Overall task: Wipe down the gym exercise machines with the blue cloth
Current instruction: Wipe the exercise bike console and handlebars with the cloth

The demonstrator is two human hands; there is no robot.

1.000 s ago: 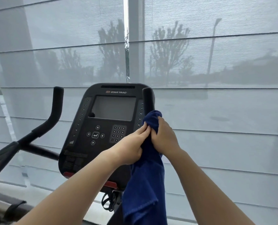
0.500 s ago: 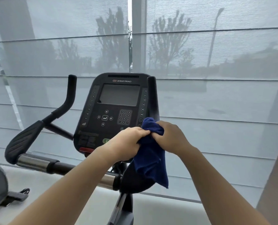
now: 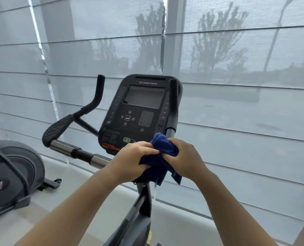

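Observation:
A black exercise bike console [image 3: 140, 107] with a dark screen and keypad stands in front of me. Its right upright handlebar [image 3: 173, 103] rises beside the console, and the left handlebar [image 3: 98, 96] curves up further left. The blue cloth [image 3: 162, 150] is bunched around the base of the right handlebar, just below the console's lower right corner. My left hand [image 3: 135, 160] grips the cloth from the left and my right hand [image 3: 185, 157] grips it from the right, both with curled fingers. The bar under the cloth is hidden.
A chrome and black crossbar [image 3: 80, 153] runs left from my hands to a padded elbow rest [image 3: 58, 128]. Another grey machine [image 3: 11, 174] stands at the lower left. Grey window blinds [image 3: 236, 121] fill the background. The bike's frame post [image 3: 140, 206] drops below my hands.
Both hands slid the cloth down the right handlebar, from near its top to its base. The hanging tail of the cloth is now bunched up. My view has shifted right and down.

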